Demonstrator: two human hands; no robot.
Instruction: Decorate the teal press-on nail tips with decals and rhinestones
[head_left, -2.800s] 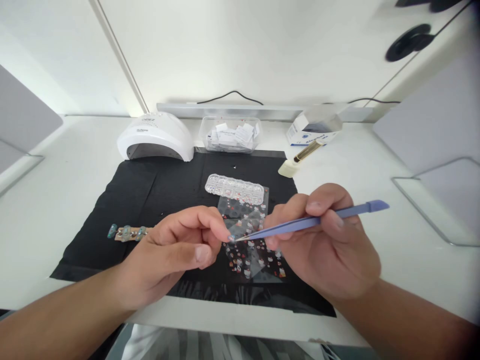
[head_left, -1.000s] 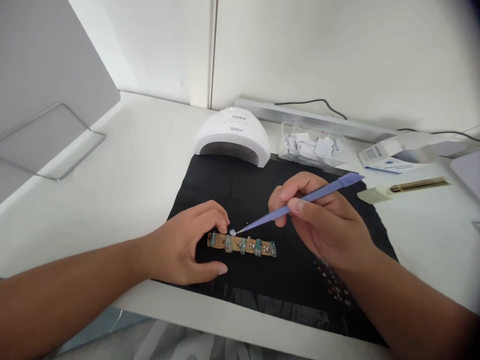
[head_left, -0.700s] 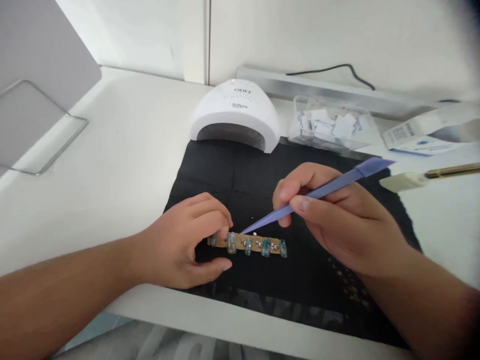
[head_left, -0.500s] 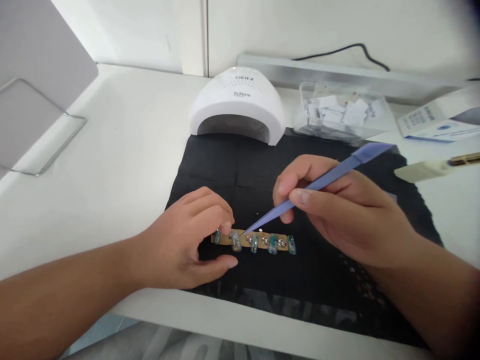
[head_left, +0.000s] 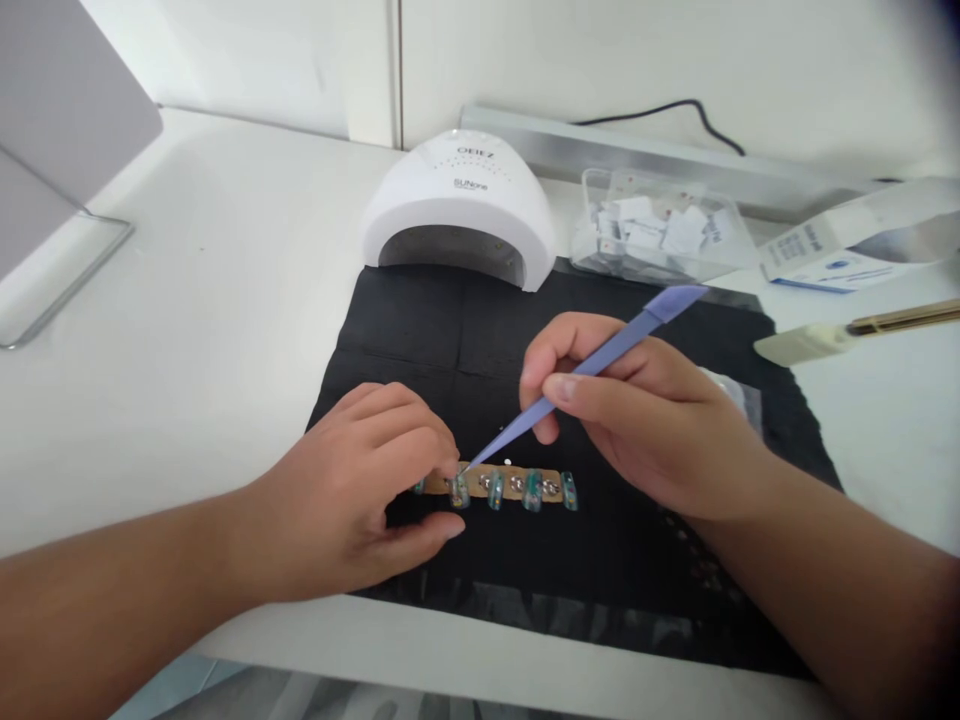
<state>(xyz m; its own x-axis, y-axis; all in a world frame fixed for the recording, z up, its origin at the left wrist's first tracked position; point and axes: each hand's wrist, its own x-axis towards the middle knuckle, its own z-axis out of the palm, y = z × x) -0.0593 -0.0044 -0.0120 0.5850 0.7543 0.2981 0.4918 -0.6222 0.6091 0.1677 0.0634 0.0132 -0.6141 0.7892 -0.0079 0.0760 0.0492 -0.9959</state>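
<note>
My right hand [head_left: 645, 420] grips purple tweezers [head_left: 622, 343] between thumb and fingers, slanting down to the left. Their point meets the upper edge of a clear, glittery nail tip [head_left: 459, 491], second from the left on a tan strip [head_left: 508, 482]. Several press-on nails in green and clear tones, such as the right-end nail [head_left: 570, 491], sit across this strip with shiny metal pieces between them. Over the strip's left end is my left hand [head_left: 375, 465], its fingers bent against the strip beside the nail and its thumb held apart below. It partly hides the leftmost nail.
A white nail lamp [head_left: 459, 190] stands behind the black mat [head_left: 405, 330]. Further right are a clear plastic box [head_left: 664, 230] of white pieces, an opened carton [head_left: 847, 240] and a pale-ended brush or spatula [head_left: 810, 342]. A wire stand [head_left: 75, 275] is at far left.
The view has shifted, so most things appear further left. My left fingers have moved in closer over the strip's left end. The tweezers' point stays at the same nail.
</note>
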